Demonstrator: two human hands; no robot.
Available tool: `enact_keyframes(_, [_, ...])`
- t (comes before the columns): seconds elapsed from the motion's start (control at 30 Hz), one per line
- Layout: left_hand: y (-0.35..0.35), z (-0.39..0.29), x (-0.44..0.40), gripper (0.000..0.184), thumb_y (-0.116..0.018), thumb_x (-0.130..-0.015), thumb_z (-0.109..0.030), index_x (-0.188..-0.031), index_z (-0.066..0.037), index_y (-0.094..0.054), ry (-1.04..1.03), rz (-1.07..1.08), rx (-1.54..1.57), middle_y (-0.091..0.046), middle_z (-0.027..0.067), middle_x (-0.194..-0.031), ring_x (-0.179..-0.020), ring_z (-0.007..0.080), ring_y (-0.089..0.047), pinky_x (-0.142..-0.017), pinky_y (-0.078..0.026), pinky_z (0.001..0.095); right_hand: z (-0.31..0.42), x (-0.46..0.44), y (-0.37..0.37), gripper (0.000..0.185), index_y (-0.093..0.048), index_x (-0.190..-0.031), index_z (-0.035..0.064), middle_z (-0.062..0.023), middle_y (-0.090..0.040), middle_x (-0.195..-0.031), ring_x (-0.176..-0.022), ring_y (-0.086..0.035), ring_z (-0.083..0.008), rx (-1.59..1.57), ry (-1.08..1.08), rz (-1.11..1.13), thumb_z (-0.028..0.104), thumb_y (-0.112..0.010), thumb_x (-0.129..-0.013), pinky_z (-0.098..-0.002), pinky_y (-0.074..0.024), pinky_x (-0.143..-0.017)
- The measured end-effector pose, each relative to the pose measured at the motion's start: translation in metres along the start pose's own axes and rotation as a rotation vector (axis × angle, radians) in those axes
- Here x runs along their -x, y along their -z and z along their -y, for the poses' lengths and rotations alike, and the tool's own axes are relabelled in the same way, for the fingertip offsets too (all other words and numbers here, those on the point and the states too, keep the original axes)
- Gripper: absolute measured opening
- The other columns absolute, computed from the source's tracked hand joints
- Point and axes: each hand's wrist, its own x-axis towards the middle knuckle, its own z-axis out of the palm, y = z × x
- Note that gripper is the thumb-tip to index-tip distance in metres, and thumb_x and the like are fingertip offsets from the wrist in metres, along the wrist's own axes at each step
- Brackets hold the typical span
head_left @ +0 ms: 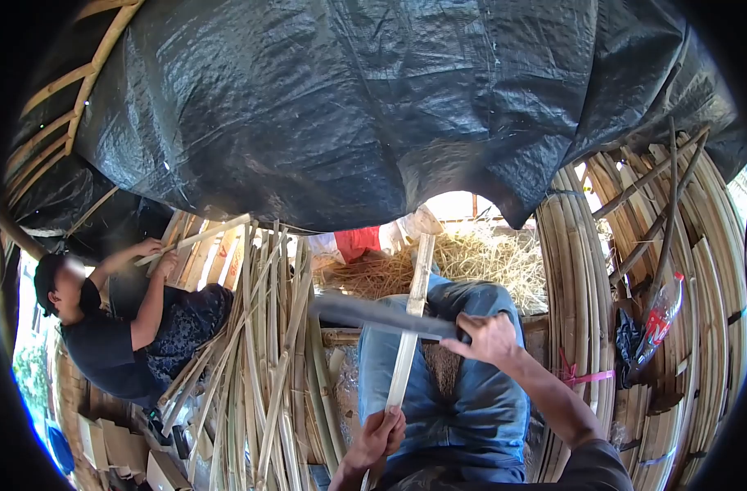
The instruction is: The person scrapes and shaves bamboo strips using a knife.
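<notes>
My left hand is closed around the lower part of a bamboo strip, which stands up lengthwise over my jeans. In my right hand is the handle of a machete. Its broad dark blade, blurred by motion, points left and crosses the strip above my left hand. Whether the edge touches the bamboo I cannot tell. The strip's upper end rises past my knees toward the straw.
On the left sits a co-worker holding a bamboo strip. Many long strips lean between us. Bamboo bundles stand at right, beside a plastic bottle. Straw lies ahead, and a black tarp hangs overhead.
</notes>
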Motion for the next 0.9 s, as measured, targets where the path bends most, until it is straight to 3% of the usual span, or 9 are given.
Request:
enact_keyframes(0.03, [0.000,-0.001,0.001,0.040,-0.040,-0.112,-0.038,-0.083,-0.011,-0.042,0.004,0.003,-0.002,-0.032,-0.0043,-0.058,-0.043,0.0061,-0.027,-0.040,-0.023,0.0265,0.000,0.001,0.000,0.063,-0.062,-0.073,0.0102,-0.0018,-0.061,-0.055,-0.041,-0.061,-0.0170,-0.019,0.088,-0.116,0.071,-0.063,-0.086,-0.0340,-0.0431,-0.035])
enact_keyframes(0.1, [-0.002,-0.004,0.006,0.040,-0.040,-0.111,-0.039,-0.083,-0.011,-0.042,-0.022,-0.003,-0.041,-0.032,-0.0040,-0.058,-0.044,0.0060,-0.028,-0.040,-0.023,0.0266,-0.017,0.002,0.000,0.063,-0.063,-0.074,0.0103,-0.0014,-0.061,-0.055,-0.041,-0.060,-0.0162,0.009,0.067,-0.023,0.072,-0.062,-0.087,-0.0343,-0.0442,-0.036])
enact_keyframes(0.13, [-0.003,-0.006,0.011,0.040,-0.040,-0.111,-0.039,-0.083,-0.011,-0.042,-0.014,-0.009,-0.038,-0.032,-0.0040,-0.058,-0.044,0.0060,-0.028,-0.040,-0.023,0.0266,-0.027,-0.001,-0.006,0.065,-0.066,-0.077,0.0099,-0.0019,-0.062,-0.055,-0.042,-0.060,-0.0166,0.116,-0.005,-0.099,0.073,-0.059,-0.088,-0.0353,-0.0473,-0.038])
enact_keyframes(0.17, [-0.003,-0.008,0.015,0.040,-0.040,-0.112,-0.038,-0.083,-0.011,-0.042,0.017,-0.014,-0.037,-0.032,-0.0038,-0.059,-0.044,0.0060,-0.029,-0.040,-0.023,0.0265,-0.036,-0.004,-0.009,0.065,-0.071,-0.082,0.0098,-0.0043,-0.063,-0.056,-0.043,-0.062,-0.0193,0.068,-0.348,0.073,0.073,-0.058,-0.088,-0.0373,-0.0507,-0.041])
enact_keyframes(0.23, [-0.003,-0.007,0.015,0.040,-0.040,-0.112,-0.038,-0.083,-0.011,-0.042,0.033,-0.014,-0.035,-0.032,-0.0037,-0.059,-0.045,0.0059,-0.029,-0.040,-0.023,0.0264,-0.042,-0.005,-0.011,0.064,-0.074,-0.088,0.0103,-0.0074,-0.063,-0.056,-0.045,-0.063,-0.0224,0.062,-0.297,-0.018,0.072,-0.059,-0.088,-0.0377,-0.0524,-0.042])
enact_keyframes(0.37, [0.001,-0.007,0.010,0.040,-0.040,-0.111,-0.038,-0.082,-0.011,-0.042,-0.010,0.033,0.019,-0.033,-0.0039,-0.062,-0.045,0.0058,-0.028,-0.041,-0.024,0.0258,-0.013,-0.006,0.010,0.060,-0.066,-0.075,0.0117,-0.0033,-0.066,-0.060,-0.044,-0.062,-0.0200,-0.029,0.059,-0.098,0.070,-0.064,-0.086,-0.0343,-0.0466,-0.043])
enact_keyframes(0.57, [-0.004,-0.010,0.024,0.039,-0.040,-0.112,-0.037,-0.083,-0.011,-0.042,0.034,-0.057,-0.020,-0.032,-0.0041,-0.062,-0.046,0.0061,-0.027,-0.042,-0.023,0.0259,-0.038,-0.013,-0.013,0.059,-0.072,-0.086,0.0065,-0.0130,-0.063,-0.054,-0.050,-0.068,-0.0283,-0.016,-0.328,-0.032,0.064,-0.064,-0.089,-0.0407,-0.0559,-0.048])
enact_keyframes(0.77, [0.013,-0.003,0.021,0.040,-0.041,-0.111,-0.038,-0.083,-0.010,-0.043,-0.009,0.015,-0.071,-0.033,-0.0037,-0.060,-0.045,0.0067,-0.027,-0.042,-0.023,0.0266,-0.024,-0.002,-0.009,0.062,-0.068,-0.079,0.0084,-0.0033,-0.065,-0.062,-0.044,-0.061,-0.0180,0.000,0.153,-0.128,0.070,-0.064,-0.085,-0.0342,-0.0461,-0.038])
enact_keyframes(0.9, [0.011,-0.004,0.027,0.040,-0.040,-0.111,-0.039,-0.083,-0.010,-0.043,0.033,-0.046,-0.065,-0.032,-0.0040,-0.060,-0.045,0.0069,-0.027,-0.042,-0.023,0.0268,-0.051,-0.007,-0.032,0.059,-0.072,-0.088,0.0072,-0.0102,-0.065,-0.057,-0.048,-0.066,-0.0257,0.004,-0.309,-0.043,0.065,-0.061,-0.092,-0.0383,-0.0535,-0.044])
